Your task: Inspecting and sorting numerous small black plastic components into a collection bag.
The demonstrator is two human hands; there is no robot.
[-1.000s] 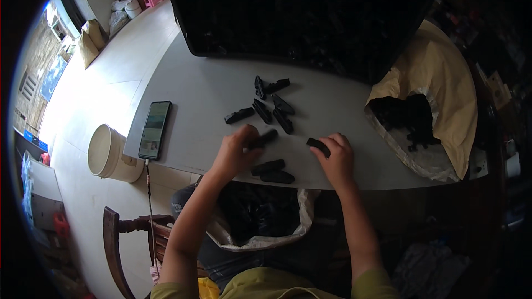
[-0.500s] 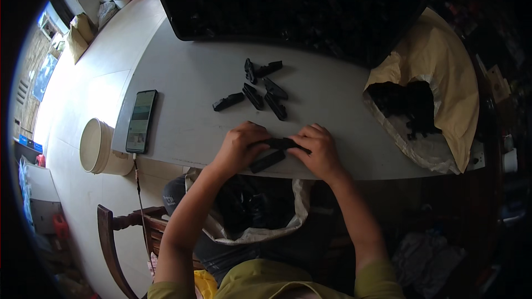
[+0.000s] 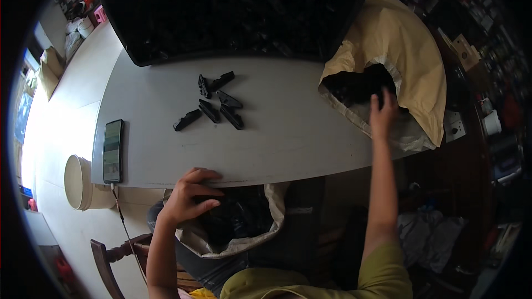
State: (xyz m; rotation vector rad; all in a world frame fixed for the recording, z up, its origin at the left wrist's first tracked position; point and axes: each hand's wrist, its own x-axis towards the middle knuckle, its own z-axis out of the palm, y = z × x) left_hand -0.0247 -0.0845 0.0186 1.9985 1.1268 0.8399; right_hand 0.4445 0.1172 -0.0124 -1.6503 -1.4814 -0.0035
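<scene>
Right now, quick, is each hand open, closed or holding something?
Left hand: open, no object visible in it.
Right hand: at the mouth of the tan bag; can't tell whether it grips anything.

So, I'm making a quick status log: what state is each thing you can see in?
Left hand: open, nothing seen in it
Right hand: at the brown sack's mouth; too dark to tell if it holds anything
Six black pieces: lying loose on the table
Brown sack: open
Lap sack: open, dark contents
Phone: face up, screen on, cable plugged in
Bucket: lidless
</scene>
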